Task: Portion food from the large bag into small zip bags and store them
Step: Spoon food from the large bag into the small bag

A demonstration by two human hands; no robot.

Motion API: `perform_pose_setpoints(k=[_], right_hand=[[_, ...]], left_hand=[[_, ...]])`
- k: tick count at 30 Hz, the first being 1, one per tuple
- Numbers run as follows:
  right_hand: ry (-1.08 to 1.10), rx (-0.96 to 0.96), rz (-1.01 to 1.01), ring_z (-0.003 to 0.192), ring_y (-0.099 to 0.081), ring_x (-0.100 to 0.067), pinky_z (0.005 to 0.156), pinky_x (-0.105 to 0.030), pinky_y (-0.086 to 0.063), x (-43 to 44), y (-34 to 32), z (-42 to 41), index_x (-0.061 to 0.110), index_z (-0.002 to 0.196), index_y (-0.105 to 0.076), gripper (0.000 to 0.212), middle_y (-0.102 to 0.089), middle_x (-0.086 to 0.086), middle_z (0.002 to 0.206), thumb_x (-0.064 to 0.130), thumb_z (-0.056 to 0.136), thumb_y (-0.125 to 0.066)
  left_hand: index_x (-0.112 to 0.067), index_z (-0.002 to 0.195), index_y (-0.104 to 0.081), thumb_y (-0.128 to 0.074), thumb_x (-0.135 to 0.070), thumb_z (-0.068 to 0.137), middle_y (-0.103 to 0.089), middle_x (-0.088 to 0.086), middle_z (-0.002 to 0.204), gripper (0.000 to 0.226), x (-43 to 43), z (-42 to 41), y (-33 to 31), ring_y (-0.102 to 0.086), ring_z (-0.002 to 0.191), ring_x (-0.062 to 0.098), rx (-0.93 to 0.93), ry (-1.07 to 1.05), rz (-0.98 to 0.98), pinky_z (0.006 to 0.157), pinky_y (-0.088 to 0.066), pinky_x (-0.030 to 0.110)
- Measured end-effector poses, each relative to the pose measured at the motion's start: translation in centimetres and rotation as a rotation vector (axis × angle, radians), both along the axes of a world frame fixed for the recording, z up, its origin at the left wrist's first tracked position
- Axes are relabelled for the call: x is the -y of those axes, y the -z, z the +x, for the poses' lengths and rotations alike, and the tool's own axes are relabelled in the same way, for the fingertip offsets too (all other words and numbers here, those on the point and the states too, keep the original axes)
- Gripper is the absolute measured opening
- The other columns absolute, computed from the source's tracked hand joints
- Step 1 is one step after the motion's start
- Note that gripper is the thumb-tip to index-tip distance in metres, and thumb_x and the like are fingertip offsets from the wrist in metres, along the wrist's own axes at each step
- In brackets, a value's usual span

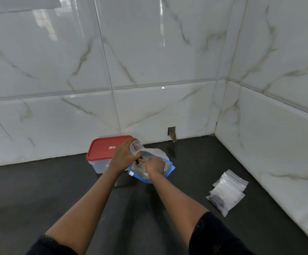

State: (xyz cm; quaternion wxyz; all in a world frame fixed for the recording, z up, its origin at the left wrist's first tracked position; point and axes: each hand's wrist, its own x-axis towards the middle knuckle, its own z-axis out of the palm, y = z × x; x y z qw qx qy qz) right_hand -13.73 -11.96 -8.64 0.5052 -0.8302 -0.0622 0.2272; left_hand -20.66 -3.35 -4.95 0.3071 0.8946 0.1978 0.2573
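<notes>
1. One red-lidded container [107, 146] stood on the dark counter [57, 190], against the tiled wall.
2. One large bag [169, 171] with a blue zip edge lay just to the right of the container, touching it, with its mouth open.
3. A few brown food pieces [139, 161] showed in that mouth.
4. The left hand [124, 154] was over the container's right end, its fingers curled round one small zip bag [136, 146], which it held open above the large bag.
5. The right hand [155, 165] reached into the large bag with its fingers curled. Whether they held food could not be told.
6. One pile of small zip bags [227, 191] lay well to the right of the container. There were several, overlapping too much to count.
</notes>
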Motion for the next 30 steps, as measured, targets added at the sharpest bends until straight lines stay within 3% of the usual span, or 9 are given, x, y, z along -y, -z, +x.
perform_pose_setpoints(k=[3,6,8,10,12,15,19,26,30], right_hand=[[0.027,-0.031,0.012,0.107,-0.061,-0.022,0.09,-0.026,-0.047,0.0,0.3,0.3,-0.001,0.119,-0.059,0.033,-0.063,-0.014,0.12,0.012,0.101,-0.034],[0.031,-0.214,0.18,0.068,-0.058,-0.012,0.057,-0.017,-0.05,-0.3,0.4,0.3,0.005,0.094,-0.059,0.021,-0.064,-0.01,0.092,0.008,0.097,-0.039],[0.073,-0.216,0.165,0.068,-0.055,-0.014,0.061,-0.02,-0.048,-0.5,0.6,0.6,0.011,0.068,-0.047,0.03,-0.062,-0.011,0.088,0.007,0.096,-0.039],[0.074,-0.169,0.15,0.073,-0.055,-0.016,0.068,-0.024,-0.049,-0.4,0.9,0.6,0.016,0.064,-0.042,0.035,-0.061,-0.011,0.091,0.009,0.097,-0.038],[0.005,-0.096,0.122,0.087,-0.06,-0.02,0.081,-0.028,-0.051,-0.3,0.9,0.4,0.017,0.073,-0.051,0.029,-0.061,-0.013,0.098,0.012,0.098,-0.037],[0.001,0.089,-0.052,0.11,-0.06,-0.024,0.092,-0.028,-0.048,0.0,0.6,0.0,0.004,0.112,-0.06,0.028,-0.063,-0.013,0.117,0.015,0.101,-0.038],[0.016,0.09,-0.058,0.112,-0.06,-0.023,0.09,-0.026,-0.048,-0.1,0.3,-0.3,0.0,0.12,-0.058,0.031,-0.062,-0.013,0.12,0.014,0.101,-0.038],[0.219,-0.261,0.355,0.06,-0.048,-0.01,0.04,-0.011,-0.044,0.5,0.4,0.0,-0.007,0.131,-0.047,0.038,-0.057,-0.024,0.127,0.009,0.098,-0.036],[0.198,-0.276,0.352,0.059,-0.054,-0.012,0.044,-0.015,-0.048,0.7,0.2,0.0,-0.007,0.128,-0.05,0.036,-0.058,-0.007,0.081,0.01,0.098,-0.04]], left_hand=[[-0.009,0.118,-0.057,-0.071,-0.014,0.077,-0.067,0.007,0.107,0.044,0.0,0.1,0.1,-0.059,0.089,0.014,0.006,-0.011,-0.004,0.07,-0.039,0.01],[-0.01,0.119,-0.057,-0.072,-0.025,0.074,-0.066,0.005,0.108,0.051,-0.1,0.2,0.1,-0.057,0.09,0.014,0.002,-0.012,-0.018,0.075,-0.04,0.017],[-0.01,0.121,-0.055,-0.071,-0.03,0.072,-0.065,0.006,0.11,0.055,0.0,0.2,0.0,-0.055,0.091,0.013,0.002,-0.009,-0.028,0.078,-0.04,0.021],[-0.008,0.122,-0.054,-0.073,-0.021,0.077,-0.064,0.009,0.113,0.051,0.0,0.3,0.0,-0.054,0.092,0.013,0.003,-0.011,-0.018,0.078,-0.039,0.021],[-0.007,0.123,-0.054,-0.072,-0.017,0.078,-0.064,0.01,0.115,0.05,0.0,0.4,0.1,-0.054,0.093,0.014,0.003,-0.014,-0.009,0.079,-0.04,0.021],[-0.006,0.122,-0.054,-0.073,-0.021,0.076,-0.064,0.011,0.113,0.051,0.1,0.5,0.3,-0.056,0.092,0.016,-0.001,-0.008,-0.011,0.077,-0.04,0.021],[-0.007,0.121,-0.055,-0.073,-0.019,0.075,-0.066,0.011,0.111,0.05,0.1,0.5,0.4,-0.061,0.097,0.024,-0.008,-0.024,-0.01,0.077,-0.04,0.022],[-0.006,0.121,-0.055,-0.073,-0.017,0.077,-0.064,0.012,0.115,0.049,0.3,0.6,0.4,-0.056,0.094,0.018,-0.008,-0.012,-0.002,0.077,-0.041,0.023],[-0.006,0.121,-0.055,-0.072,-0.016,0.077,-0.064,0.012,0.114,0.048,0.5,0.8,0.5,-0.057,0.094,0.019,0.001,-0.025,-0.009,0.076,-0.041,0.023]])
